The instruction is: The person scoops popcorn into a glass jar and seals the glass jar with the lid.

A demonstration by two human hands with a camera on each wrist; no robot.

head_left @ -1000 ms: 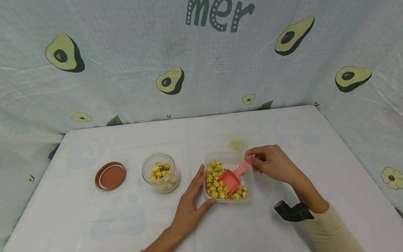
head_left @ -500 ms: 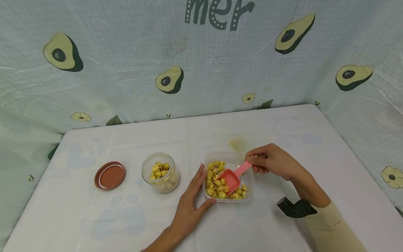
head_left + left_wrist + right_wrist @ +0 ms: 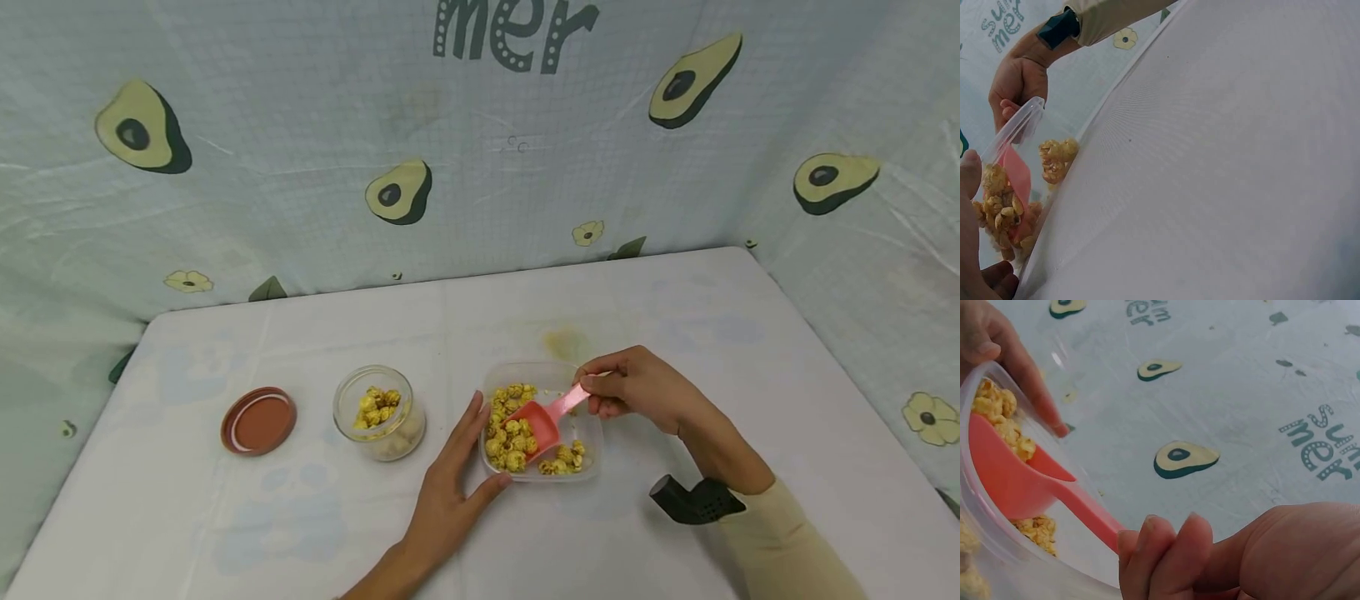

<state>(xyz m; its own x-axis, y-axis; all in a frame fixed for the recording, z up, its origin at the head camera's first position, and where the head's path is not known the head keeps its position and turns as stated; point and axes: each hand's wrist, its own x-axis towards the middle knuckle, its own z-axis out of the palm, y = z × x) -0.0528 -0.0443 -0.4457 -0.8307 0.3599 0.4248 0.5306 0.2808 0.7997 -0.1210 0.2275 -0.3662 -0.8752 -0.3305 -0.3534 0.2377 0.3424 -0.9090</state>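
Note:
My right hand [image 3: 637, 387] pinches the handle of a pink scoop [image 3: 545, 425]. The scoop's bowl sits inside a clear plastic container [image 3: 592, 454], pushed in among yellow caramel popcorn [image 3: 517, 442], with some pieces in the bowl. In the right wrist view the scoop [image 3: 1013, 472] shows popcorn over its edge. My left hand [image 3: 450, 487] rests against the container's left side, thumb at the front corner and fingers extended along the wall. The left wrist view shows the fingers of my left hand [image 3: 969, 231] beside the container's wall.
Left of the container stands a glass jar [image 3: 381, 414] partly filled with popcorn. Farther left lies a reddish-brown lid [image 3: 259, 421]. A white cloth covers the table [image 3: 315, 533], and a patterned curtain [image 3: 300, 108] rises behind it. A black device [image 3: 696, 500] sits on my right wrist.
My right hand has moved the scoop a little to the left, deeper into the popcorn, and more pieces lie in its bowl. The left hand stays at the container's side.

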